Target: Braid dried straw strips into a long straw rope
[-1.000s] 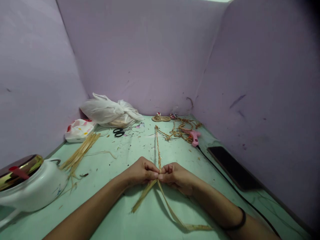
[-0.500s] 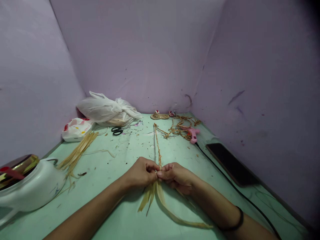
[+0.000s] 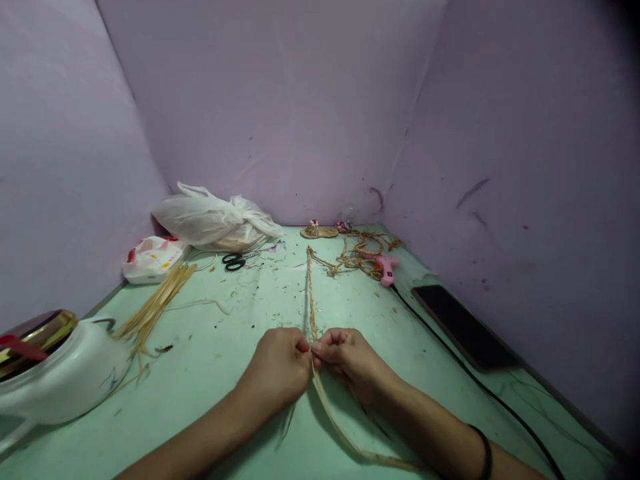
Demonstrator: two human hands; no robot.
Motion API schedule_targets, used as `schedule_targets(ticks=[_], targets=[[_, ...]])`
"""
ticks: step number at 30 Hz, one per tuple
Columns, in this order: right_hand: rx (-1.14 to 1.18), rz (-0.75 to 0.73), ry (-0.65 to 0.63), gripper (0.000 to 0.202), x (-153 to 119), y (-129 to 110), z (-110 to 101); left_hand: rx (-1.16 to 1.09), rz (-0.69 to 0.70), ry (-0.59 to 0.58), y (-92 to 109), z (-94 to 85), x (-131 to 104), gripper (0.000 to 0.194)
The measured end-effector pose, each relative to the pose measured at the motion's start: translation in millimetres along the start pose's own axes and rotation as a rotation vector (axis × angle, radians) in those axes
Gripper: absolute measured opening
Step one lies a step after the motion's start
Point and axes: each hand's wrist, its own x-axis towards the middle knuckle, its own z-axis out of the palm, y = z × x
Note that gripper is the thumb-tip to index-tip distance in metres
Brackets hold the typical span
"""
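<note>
A thin braid of dried, straw-coloured fibre (image 3: 311, 293) runs down the middle of the table toward me. My left hand (image 3: 280, 367) is closed on strands at the braid's near end, its back turned up so most fingers are hidden. Close beside it, my right hand (image 3: 345, 360) pinches the same end between thumb and fingers. A long loose fibre strand (image 3: 340, 433) curves from between the hands toward the lower right. Shorter strand ends poke out below both hands. Farther off, the braid leads into a tangled heap of braided cord (image 3: 367, 250).
A pink glue gun (image 3: 387, 268) with a black cable lies by the cord, near a dark phone (image 3: 463, 327). To the left are black-handled scissors (image 3: 233, 261), a fibre bundle (image 3: 160, 300), a white pot (image 3: 65, 373) and a white plastic bag (image 3: 215, 217).
My left hand has turned over, back upward, and now covers the strands that hung below it. Both hands moved slightly nearer me, and the braid's near end shifted left.
</note>
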Motion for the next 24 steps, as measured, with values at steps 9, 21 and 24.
schedule_targets(ticks=[9,21,24], targets=[[0.103,0.066,0.031,0.015,-3.1,-6.0,2.2,0.209,0.303,0.032,-0.8,30.6,-23.9,0.025],[-0.079,-0.040,0.042,0.023,1.2,2.3,-4.0,0.778,0.559,-0.242,-4.6,27.1,-24.1,0.036],[-0.118,-0.016,0.015,0.022,1.6,1.3,-4.6,0.793,0.600,-0.312,-3.2,17.4,-25.4,0.030]])
